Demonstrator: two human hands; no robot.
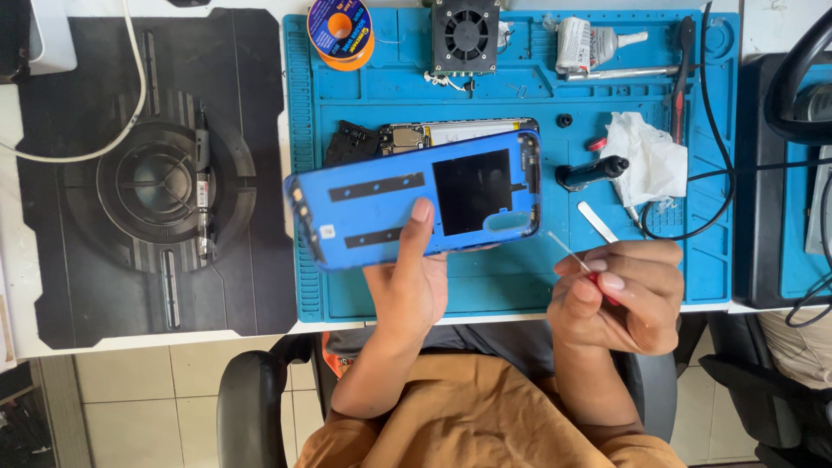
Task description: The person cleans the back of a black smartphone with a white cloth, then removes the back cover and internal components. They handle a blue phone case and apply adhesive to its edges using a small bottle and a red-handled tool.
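Note:
My left hand (407, 282) holds a blue phone back cover (416, 201) up above the blue work mat (381, 87), inner side facing me, thumb pressed on its lower middle. Black adhesive strips and a dark square patch show on the cover's inside. My right hand (620, 295) is closed around a thin tool with a red grip and a fine metal tip (568, 250); the tip points toward the cover's right lower corner, a little short of it. Behind the cover lies the opened phone body (433, 134) on the mat, mostly hidden.
On the mat: a solder wire spool (340, 30), a small black fan (465, 35), a glue tube (589, 43), a crumpled white tissue (646, 160), a black screwdriver (591, 171), a white pry stick (596, 221). A dark desk pad (156, 182) lies left, cables right.

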